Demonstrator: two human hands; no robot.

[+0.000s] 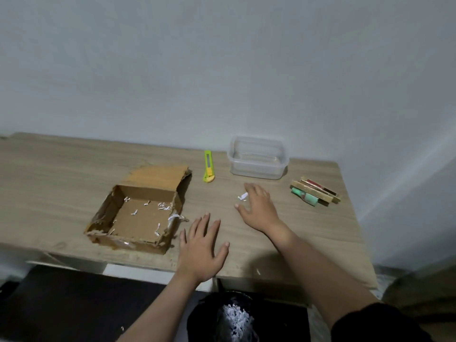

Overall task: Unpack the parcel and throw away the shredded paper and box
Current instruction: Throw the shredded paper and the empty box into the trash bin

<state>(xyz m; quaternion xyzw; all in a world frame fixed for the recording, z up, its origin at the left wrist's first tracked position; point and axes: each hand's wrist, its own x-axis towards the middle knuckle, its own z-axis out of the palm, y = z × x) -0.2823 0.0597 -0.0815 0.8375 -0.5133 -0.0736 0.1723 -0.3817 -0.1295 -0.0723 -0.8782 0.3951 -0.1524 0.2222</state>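
Both hands are spread flat and empty over the wooden table: the left hand beside the torn cardboard box at its 3 o'clock, the right hand touching a shredded paper scrap. More scraps lie inside the box; a bin at 6 o'clock holds shreds.

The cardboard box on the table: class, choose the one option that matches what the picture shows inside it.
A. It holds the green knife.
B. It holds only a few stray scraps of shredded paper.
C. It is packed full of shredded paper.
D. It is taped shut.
B: the cardboard box lies open with its bare floor showing and only a few white scraps of shredded paper scattered on it.
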